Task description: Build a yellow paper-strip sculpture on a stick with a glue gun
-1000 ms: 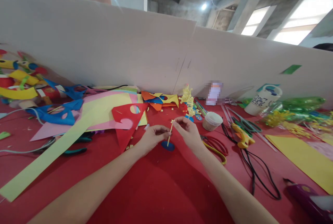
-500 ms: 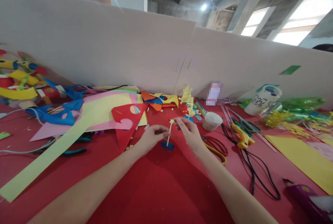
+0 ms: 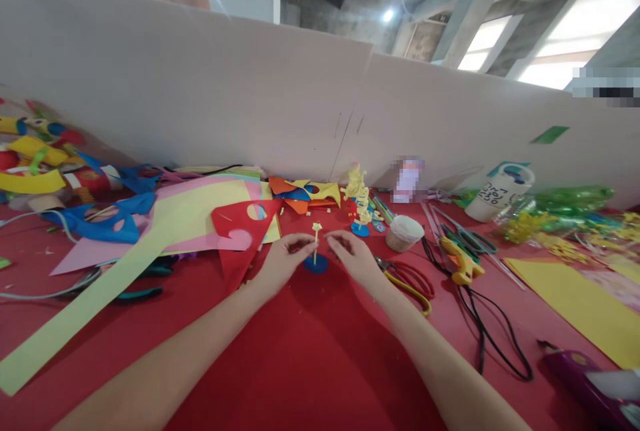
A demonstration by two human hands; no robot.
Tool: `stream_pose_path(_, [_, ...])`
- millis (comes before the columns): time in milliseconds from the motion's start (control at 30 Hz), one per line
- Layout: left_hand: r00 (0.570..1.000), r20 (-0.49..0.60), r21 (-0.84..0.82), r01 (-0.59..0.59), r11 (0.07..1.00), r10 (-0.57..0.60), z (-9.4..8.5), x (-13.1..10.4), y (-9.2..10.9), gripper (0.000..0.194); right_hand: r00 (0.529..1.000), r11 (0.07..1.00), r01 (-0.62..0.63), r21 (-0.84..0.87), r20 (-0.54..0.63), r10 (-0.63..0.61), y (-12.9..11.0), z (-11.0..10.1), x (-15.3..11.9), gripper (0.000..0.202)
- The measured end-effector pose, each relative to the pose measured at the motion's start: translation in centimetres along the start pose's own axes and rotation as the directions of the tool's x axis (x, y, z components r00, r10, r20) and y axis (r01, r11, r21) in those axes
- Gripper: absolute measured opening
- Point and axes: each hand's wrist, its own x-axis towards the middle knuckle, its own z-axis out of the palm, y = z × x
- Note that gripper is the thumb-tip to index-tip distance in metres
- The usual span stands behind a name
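A thin pale-yellow stick (image 3: 315,252), topped by a small pale-yellow star (image 3: 317,226), is stood nearly upright on a flat blue disc (image 3: 316,268), between the fingers of both hands. The stick is met by the fingertips of the left hand (image 3: 286,255); whether it is pinched there cannot be told. The fingers of the right hand (image 3: 357,261) are loosely curled and parted, just beside the stick, and nothing is seen held in them.

Left of the left fingers, a pointed red sheet with a cut-out eye (image 3: 249,239) is laid close by, over pale-yellow and pink paper (image 3: 187,211). Beyond the fingers, orange, blue and yellow masks (image 3: 305,194) are heaped, and a yellow lattice figure (image 3: 357,189) is set near the right fingertips. Pliers with red and yellow handles (image 3: 411,281) are placed right of the right hand, close to the wrist; farther right, a yellow glue gun (image 3: 463,263) is left on the red tabletop (image 3: 300,364).

Past the right fingers, an open white tub (image 3: 405,234) is seen, its contents unclear. Farther right, something blue is shown within the mouth of a tilted white cylindrical container with black handwriting (image 3: 493,201).
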Motion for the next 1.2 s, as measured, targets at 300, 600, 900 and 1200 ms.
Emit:
stream_pose_path(300, [0.996,-0.071,0.084,-0.055,0.995,0.061,-0.2,0.0,0.2,0.022,0.971,0.914,0.201,-0.354,0.199,-0.136,0.6,-0.1,-0.4,0.016])
stream_pose_path(600, [0.996,-0.018,0.104,-0.083,0.991,0.085,0.1,-0.1,-0.1,0.021,0.982,0.919,0.185,-0.348,0.110,-0.156,0.7,0.2,-0.4,0.008])
stream_pose_path(900, [0.970,0.040,0.541,-0.223,0.811,0.240,-0.4,0.0,-0.7,0.019,0.968,0.793,0.116,-0.598,-0.112,-0.226,2.3,-1.2,0.7,0.010])
stream_pose_path(1200, [0.869,0.405,0.752,-0.494,0.437,0.284,0.2,-0.7,-1.9,0.029,0.975,0.769,0.138,-0.625,-0.052,-0.217,3.2,-0.6,0.8,0.010])
